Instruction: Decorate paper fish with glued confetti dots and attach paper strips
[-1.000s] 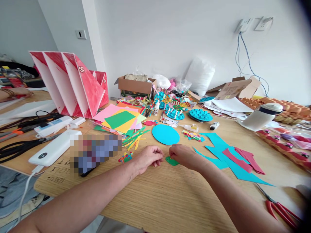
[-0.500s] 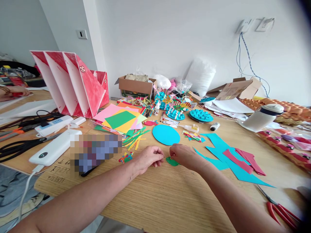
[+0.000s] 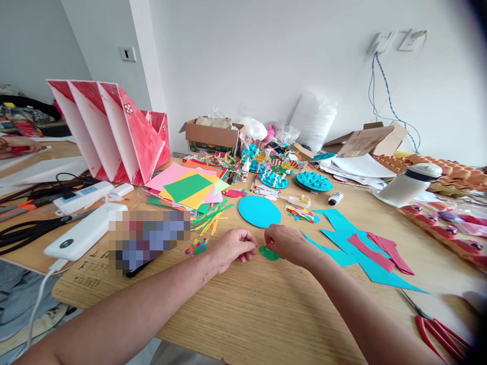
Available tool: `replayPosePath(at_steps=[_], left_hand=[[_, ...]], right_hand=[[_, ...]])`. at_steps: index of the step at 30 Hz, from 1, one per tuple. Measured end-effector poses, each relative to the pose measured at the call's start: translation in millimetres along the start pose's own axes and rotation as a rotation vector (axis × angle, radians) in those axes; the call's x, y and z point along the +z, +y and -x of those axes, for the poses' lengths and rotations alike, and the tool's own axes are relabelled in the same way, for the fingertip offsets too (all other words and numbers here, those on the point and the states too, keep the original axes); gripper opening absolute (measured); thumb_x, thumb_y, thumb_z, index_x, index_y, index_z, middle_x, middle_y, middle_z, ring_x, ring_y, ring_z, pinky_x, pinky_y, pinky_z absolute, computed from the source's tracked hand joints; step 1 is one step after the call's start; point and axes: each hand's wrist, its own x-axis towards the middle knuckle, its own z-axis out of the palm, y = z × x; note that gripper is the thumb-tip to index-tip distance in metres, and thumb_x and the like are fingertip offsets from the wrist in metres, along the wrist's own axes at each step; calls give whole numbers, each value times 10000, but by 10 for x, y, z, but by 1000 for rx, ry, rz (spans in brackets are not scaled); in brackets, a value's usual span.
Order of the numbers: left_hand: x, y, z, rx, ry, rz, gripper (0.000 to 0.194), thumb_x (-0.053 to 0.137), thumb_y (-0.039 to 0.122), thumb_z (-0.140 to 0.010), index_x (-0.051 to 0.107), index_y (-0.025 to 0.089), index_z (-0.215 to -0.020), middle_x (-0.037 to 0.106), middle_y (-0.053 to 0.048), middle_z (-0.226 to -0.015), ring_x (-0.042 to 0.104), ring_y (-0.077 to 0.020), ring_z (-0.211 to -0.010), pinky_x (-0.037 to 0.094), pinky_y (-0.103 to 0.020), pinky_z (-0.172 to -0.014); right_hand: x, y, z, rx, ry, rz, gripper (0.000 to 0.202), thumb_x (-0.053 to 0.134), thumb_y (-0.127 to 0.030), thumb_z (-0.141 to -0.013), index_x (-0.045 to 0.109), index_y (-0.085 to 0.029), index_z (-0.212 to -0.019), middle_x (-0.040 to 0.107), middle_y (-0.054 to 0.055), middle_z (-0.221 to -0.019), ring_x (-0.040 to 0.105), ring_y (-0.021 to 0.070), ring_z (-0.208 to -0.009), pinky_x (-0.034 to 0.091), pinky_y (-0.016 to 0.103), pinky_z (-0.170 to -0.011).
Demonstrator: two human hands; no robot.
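Low over the table, my right hand (image 3: 288,244) has its fingers bent down and closed on a small green paper cut-out (image 3: 268,253). Part of the cut-out shows to the left of those fingers. Just left of it is my left hand (image 3: 235,247), apart from the cut-out, with thumb and fingers drawn together; anything between them is too small to make out. Beyond both hands lies a flat blue paper oval (image 3: 259,211). Small coloured paper bits (image 3: 197,247) rest beside my left wrist. Blue paper offcuts (image 3: 352,243) and red paper offcuts (image 3: 375,251) lie right of my right hand.
Red-handled scissors (image 3: 437,329) lie at the near right. A white power bank (image 3: 85,230) and a red-and-white file rack (image 3: 110,132) are on the left. Coloured paper sheets (image 3: 190,188), glue bottles (image 3: 299,201) and a white flask (image 3: 411,185) stand farther back. Another person's hand (image 3: 23,145) is at far left.
Both hands keep nearly the same pose around the green cut-out. The whole view has shifted very slightly.
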Motion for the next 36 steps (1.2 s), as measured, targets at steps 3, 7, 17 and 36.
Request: replayPosePath(at_steps=[3,7,17,36], left_hand=[[4,4,4,-11,-13,3,114,525,230,-620,500,134,-677,512,27,-568,444,-50,-470,272,-176,-422],[2,-6,5,-48,-34,14,158,528,238,-628,536,122,-736,515,23,-581,444,-49,-473,276,-177,-426],[-3,-33,-9,-51,-46,23,184,540,232,-638,544,117,-781,519,23,-586,449,-50,-482,283,-177,-434],[6,5,11,-55,-35,32,148,526,200,-649,536,118,-772,520,23,-583,454,-54,-487,279,-181,-437]], right_hand=[[-5,-5,-4,1,4,-7,160,477,-216,-727,624,-207,-787,615,44,-859,548,156,-752,248,226,-490],[-21,9,2,-6,11,-22,162,469,-207,-732,620,-208,-787,618,37,-867,548,153,-766,263,225,-505],[-19,19,10,0,2,-23,154,487,-219,-720,631,-211,-775,627,34,-835,557,151,-737,266,221,-497],[-11,-10,-14,16,22,-23,164,484,-242,-722,637,-208,-769,635,49,-828,564,156,-715,282,224,-500]])
